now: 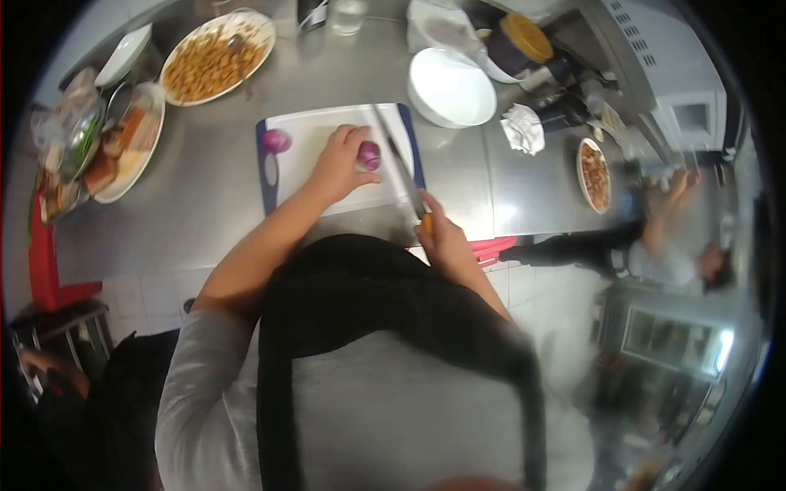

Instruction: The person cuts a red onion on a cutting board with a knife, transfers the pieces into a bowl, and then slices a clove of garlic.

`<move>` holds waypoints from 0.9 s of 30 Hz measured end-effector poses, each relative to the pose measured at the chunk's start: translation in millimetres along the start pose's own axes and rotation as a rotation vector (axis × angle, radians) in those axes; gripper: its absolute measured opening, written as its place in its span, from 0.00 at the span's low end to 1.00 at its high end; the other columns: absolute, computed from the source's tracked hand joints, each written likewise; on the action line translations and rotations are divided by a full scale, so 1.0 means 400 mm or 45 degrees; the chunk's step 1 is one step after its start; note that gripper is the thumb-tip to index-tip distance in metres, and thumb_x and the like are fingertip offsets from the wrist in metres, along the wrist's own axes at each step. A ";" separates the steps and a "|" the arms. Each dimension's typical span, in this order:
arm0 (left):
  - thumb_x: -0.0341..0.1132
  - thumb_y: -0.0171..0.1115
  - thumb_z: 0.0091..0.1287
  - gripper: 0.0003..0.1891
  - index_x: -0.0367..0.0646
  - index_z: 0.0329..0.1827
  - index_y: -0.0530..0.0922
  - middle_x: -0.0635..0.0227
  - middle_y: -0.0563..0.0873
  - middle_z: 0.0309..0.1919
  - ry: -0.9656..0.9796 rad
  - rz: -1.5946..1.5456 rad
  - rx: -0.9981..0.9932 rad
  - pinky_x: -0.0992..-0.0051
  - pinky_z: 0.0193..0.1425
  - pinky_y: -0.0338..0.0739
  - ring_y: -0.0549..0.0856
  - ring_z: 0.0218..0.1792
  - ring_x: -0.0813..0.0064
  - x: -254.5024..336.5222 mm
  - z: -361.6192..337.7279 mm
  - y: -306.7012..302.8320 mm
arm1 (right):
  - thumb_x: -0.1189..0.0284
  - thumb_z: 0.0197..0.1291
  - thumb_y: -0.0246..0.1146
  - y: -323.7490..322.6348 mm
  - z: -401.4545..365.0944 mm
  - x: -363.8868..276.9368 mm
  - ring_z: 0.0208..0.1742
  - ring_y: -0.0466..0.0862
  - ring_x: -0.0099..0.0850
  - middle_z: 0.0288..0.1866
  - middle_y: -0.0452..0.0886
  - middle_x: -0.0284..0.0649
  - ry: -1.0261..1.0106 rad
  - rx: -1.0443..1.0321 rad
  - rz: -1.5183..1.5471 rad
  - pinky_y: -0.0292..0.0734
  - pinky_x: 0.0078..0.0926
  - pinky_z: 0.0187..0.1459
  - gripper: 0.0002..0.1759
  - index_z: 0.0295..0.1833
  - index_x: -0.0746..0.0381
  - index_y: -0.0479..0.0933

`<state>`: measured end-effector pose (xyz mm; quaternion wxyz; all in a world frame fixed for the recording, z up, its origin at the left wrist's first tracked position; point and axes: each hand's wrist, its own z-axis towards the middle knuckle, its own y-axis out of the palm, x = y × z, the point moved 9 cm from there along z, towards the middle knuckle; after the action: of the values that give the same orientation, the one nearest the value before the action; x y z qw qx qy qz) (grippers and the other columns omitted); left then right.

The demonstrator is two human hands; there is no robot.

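Observation:
A purple-red onion [369, 155] rests on the white cutting board [303, 168] with blue ends. My left hand [337, 162] is closed round that onion, fingers over its far side and thumb at its near side. In my right hand [446, 239] is a long kitchen knife [396, 153] with an orange handle. Its blade points away from me over the right part of the board, a little to the right of the held onion. Another purple onion [277, 141] lies at the board's far left corner.
A large plate of chopped brown food [214, 67] stands at the back left, beside a platter of meat [143, 151]. A white bowl [453, 88] and crumpled paper [522, 128] are beyond the board's right side. Another person [659, 237] is at the far right.

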<state>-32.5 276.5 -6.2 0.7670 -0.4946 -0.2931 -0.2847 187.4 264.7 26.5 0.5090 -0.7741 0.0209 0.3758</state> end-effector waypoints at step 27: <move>0.30 0.71 0.54 0.14 0.44 0.45 0.81 0.65 0.83 0.45 0.174 -0.089 0.233 0.64 0.54 0.78 0.81 0.48 0.58 0.038 -0.001 -0.027 | 0.68 0.64 0.62 0.003 -0.057 -0.004 0.43 0.84 0.57 0.42 0.83 0.57 -0.014 -0.067 -0.075 0.78 0.50 0.44 0.37 0.77 0.45 0.57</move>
<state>-30.2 270.0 11.3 0.8168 -0.3916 -0.2820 -0.3163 198.7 245.0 30.9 0.4994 -0.7854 -0.0146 0.3654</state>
